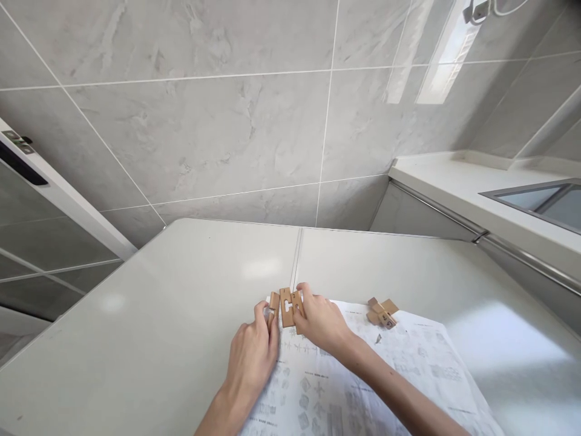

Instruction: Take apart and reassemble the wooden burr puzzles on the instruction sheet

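A small cluster of notched wooden puzzle pieces (285,304) lies on the white counter (181,290) just past the top edge of a printed instruction sheet (363,381). My left hand (252,354) pinches the cluster's left piece with its fingertips. My right hand (321,322) grips the right side of the same cluster, fingers curled over it. Both hands rest partly on the sheet. A second joined group of wooden pieces (382,312) sits on the sheet to the right of my right hand, untouched.
Grey marbled wall tiles (227,121) rise behind the counter. A raised white ledge (458,181) with a metal-framed inset (540,200) runs along the right. A glass-fronted panel with a white frame (54,194) stands at the left.
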The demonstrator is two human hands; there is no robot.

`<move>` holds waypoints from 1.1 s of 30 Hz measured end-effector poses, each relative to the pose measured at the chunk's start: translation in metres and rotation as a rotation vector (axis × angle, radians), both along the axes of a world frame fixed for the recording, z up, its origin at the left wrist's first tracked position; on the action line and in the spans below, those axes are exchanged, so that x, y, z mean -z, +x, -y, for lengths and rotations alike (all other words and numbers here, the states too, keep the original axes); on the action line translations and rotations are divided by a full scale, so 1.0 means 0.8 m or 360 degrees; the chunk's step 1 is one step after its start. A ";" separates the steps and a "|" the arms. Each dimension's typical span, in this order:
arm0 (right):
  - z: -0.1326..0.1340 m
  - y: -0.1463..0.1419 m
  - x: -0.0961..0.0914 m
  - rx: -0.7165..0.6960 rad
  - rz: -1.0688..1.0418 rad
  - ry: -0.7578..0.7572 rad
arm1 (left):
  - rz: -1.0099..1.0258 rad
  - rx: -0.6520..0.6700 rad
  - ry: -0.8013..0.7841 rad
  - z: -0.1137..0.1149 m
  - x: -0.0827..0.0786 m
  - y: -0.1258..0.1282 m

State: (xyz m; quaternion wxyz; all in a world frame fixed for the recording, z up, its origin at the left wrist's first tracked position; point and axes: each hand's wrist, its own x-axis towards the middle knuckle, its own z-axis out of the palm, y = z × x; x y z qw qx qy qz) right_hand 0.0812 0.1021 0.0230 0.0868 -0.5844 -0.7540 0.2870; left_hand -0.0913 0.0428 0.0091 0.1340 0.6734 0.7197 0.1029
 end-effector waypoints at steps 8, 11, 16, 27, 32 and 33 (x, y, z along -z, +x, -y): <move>-0.001 0.003 -0.005 -0.0102 0.0137 0.0085 | -0.0061 -0.0006 -0.0027 0.001 -0.005 -0.006; -0.002 0.002 -0.005 -0.0125 0.0138 0.0107 | -0.0100 -0.0001 -0.0044 0.000 -0.005 -0.007; -0.005 0.000 -0.007 -0.0174 0.0036 0.0143 | -0.0135 0.0020 -0.0071 -0.004 -0.007 -0.013; 0.069 0.108 -0.009 -0.0348 -0.0458 0.0348 | 0.0250 0.0451 0.0429 0.007 -0.007 -0.040; 0.083 0.175 -0.001 0.0145 -0.0580 0.0771 | 0.0493 0.0740 0.0417 0.010 -0.012 -0.011; 0.082 0.185 0.001 0.0282 -0.0596 0.0806 | 0.0566 0.0810 0.0361 0.011 -0.015 0.000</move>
